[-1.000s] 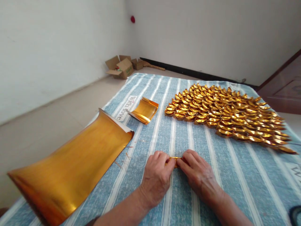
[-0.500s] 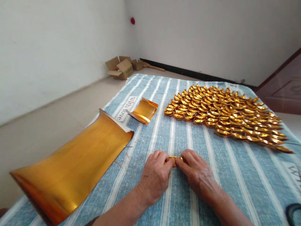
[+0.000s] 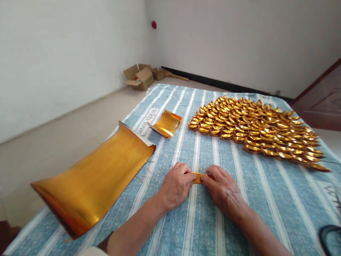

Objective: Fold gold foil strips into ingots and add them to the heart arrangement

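My left hand [image 3: 176, 185] and my right hand [image 3: 222, 188] meet over a small folded piece of gold foil paper [image 3: 198, 177], pinching it between the fingertips and pressing it on the blue-and-white striped cloth [image 3: 266, 199]. Most of the piece is hidden by my fingers. A large curled sheet of gold foil [image 3: 98, 177] lies to the left of my left hand. A smaller curled stack of gold foil [image 3: 167, 123] lies farther back. Several folded gold ingot shapes [image 3: 255, 128] are laid in overlapping rows at the back right.
Open cardboard boxes [image 3: 140, 76] sit on the floor in the far corner by the white walls. A dark wooden door [image 3: 323, 103] stands at the right. A dark cord [image 3: 329, 233] shows at the lower right edge of the cloth.
Both hands stay on the small gold piece, fingers shifting slightly along it. The view has shifted a little, so the large sheet appears further right.
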{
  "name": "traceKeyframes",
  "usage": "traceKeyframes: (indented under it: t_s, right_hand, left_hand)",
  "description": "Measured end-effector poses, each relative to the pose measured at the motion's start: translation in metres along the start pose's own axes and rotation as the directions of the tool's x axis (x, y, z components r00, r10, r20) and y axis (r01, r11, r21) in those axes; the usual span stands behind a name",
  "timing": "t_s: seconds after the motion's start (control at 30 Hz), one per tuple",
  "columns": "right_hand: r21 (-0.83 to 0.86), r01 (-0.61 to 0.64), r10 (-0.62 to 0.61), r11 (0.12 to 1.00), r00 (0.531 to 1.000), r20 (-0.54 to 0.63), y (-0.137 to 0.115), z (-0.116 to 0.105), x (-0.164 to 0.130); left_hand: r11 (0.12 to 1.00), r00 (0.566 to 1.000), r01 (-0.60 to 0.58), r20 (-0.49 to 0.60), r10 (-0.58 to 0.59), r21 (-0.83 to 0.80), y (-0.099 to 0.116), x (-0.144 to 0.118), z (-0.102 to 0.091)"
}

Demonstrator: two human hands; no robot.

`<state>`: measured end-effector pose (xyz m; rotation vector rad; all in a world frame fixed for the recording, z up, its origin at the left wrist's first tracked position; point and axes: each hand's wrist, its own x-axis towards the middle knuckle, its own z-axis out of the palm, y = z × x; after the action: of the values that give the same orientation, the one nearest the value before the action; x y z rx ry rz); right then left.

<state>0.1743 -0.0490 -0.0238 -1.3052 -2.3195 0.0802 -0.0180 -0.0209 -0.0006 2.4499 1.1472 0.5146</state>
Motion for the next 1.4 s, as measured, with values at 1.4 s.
traceKeyframes:
  t_s: [1.4]
  right_hand:
    - [0.077,-0.022,0.025,0.997,0.999,-0.035,0.000,-0.003,0.004]
  left_hand:
    - [0.995,0.995,0.077,0.069,-0.073,-0.063,-0.001,0.023,0.003]
